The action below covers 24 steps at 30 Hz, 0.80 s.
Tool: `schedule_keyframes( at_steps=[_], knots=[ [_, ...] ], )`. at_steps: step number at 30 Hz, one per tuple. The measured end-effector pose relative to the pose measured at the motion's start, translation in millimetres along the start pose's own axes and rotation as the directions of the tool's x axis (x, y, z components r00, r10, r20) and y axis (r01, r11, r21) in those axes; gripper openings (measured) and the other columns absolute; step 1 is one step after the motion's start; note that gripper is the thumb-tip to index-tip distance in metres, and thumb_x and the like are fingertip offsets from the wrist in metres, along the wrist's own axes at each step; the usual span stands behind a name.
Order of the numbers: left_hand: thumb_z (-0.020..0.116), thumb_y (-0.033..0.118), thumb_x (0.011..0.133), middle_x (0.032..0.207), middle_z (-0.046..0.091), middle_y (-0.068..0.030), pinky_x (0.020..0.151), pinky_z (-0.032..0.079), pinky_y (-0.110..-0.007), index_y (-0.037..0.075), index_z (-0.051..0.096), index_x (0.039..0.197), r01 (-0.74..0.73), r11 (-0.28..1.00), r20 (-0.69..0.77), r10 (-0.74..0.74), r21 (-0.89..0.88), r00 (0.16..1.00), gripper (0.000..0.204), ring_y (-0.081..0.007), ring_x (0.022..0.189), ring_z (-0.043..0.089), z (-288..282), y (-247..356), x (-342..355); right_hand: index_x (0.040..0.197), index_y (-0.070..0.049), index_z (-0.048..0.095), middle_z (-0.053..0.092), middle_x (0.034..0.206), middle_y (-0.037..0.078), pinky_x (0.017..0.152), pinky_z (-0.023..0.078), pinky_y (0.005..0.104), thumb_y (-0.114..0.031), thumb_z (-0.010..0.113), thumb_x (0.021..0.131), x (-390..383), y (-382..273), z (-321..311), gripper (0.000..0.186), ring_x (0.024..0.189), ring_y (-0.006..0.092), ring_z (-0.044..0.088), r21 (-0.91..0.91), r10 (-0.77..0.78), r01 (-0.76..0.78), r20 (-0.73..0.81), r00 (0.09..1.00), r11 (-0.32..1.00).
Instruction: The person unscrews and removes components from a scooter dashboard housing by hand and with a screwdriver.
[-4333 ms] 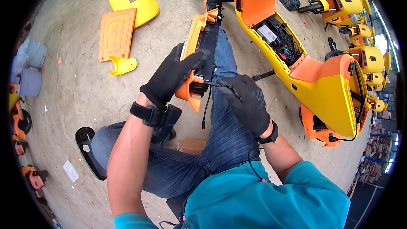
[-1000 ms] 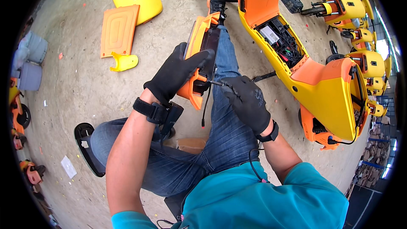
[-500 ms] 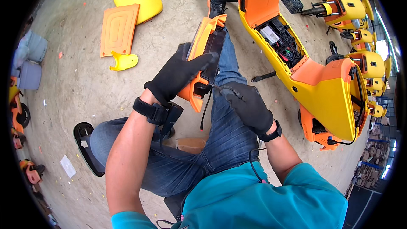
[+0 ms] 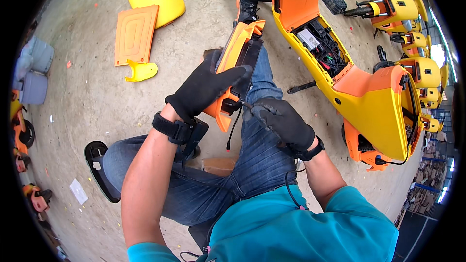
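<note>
My left hand (image 4: 204, 86), in a black glove, is wrapped round a long orange and black scooter part (image 4: 235, 44) held at a slant over my right thigh. A thin black cable (image 4: 233, 131) with a plug hangs from its near end. My right hand (image 4: 285, 123), gloved too, is closed round a screwdriver (image 4: 246, 105). The screwdriver's tip points at the near end of the part, beside the cable; whether it sits in a screw is too small to tell. Most of its handle is hidden in my fingers.
A yellow and orange scooter (image 4: 374, 111) stands at right, its open bay (image 4: 323, 48) full of wires. Yellow (image 4: 167, 0) and orange (image 4: 136, 34) panels and a small yellow piece (image 4: 141, 70) lie on the floor. Bins (image 4: 35, 86) stand at far left. More scooters (image 4: 420, 73) line the right.
The orange and black part has shifted slightly to the right and tilted a little. My right hand has dropped a touch with the screwdriver, still at the part's near end.
</note>
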<state>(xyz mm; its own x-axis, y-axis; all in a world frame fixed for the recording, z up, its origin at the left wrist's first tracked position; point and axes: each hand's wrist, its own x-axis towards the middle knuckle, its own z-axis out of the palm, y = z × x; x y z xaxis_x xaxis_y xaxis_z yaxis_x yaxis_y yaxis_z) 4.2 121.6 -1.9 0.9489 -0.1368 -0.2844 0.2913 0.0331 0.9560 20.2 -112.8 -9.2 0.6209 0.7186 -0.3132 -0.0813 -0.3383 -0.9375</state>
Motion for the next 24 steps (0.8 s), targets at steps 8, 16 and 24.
schedule_keyframes(
  at_steps=[8, 16, 24],
  knots=[
    [0.062, 0.024, 0.093, 0.099, 0.062, -0.0027, 0.075, 0.051, -0.026, 0.002, 0.05, 0.132, 0.016, 1.0, -0.027, -0.016, 0.005, 1.0, 0.046, -0.0086, 0.086, 0.058, 0.6, -6.7, 2.6, 0.103, -0.004, 0.072, 0.049, 0.068, -0.003, 0.06, 0.039, 0.0239, -0.022, 0.051, 0.098, -0.6, 7.0, -0.7, 0.029, 0.064, 0.0064, 0.045, 0.093, 0.07, -0.075, 0.058, 0.996, 0.993],
    [0.067, 0.027, 0.091, 0.099, 0.062, -0.0033, 0.072, 0.051, -0.025, 0.001, 0.051, 0.127, -0.049, 0.997, -0.073, 0.045, -0.055, 0.996, 0.048, -0.0083, 0.085, 0.058, -0.1, -11.9, 5.2, 0.105, -0.004, 0.071, 0.049, 0.068, -0.002, 0.06, 0.039, 0.0245, -0.024, 0.051, 0.098, 0.7, 9.4, 4.6, 0.03, 0.063, 0.0068, 0.045, 0.119, 0.065, -0.069, 0.033, 0.997, 0.99],
    [0.071, 0.027, 0.089, 0.099, 0.057, -0.0008, 0.082, 0.047, -0.027, 0.003, 0.05, 0.131, -0.065, 0.955, -0.174, 0.014, -0.29, 0.985, 0.053, -0.0088, 0.092, 0.054, -3.1, -4.3, 0.8, 0.107, -0.003, 0.067, 0.06, 0.081, 0.004, 0.069, 0.046, 0.0296, -0.024, 0.059, 0.096, 9.6, -10.5, 9.5, 0.025, 0.074, 0.0124, 0.056, -0.127, 0.02, -0.036, -0.126, 0.992, 0.991]
  ],
)
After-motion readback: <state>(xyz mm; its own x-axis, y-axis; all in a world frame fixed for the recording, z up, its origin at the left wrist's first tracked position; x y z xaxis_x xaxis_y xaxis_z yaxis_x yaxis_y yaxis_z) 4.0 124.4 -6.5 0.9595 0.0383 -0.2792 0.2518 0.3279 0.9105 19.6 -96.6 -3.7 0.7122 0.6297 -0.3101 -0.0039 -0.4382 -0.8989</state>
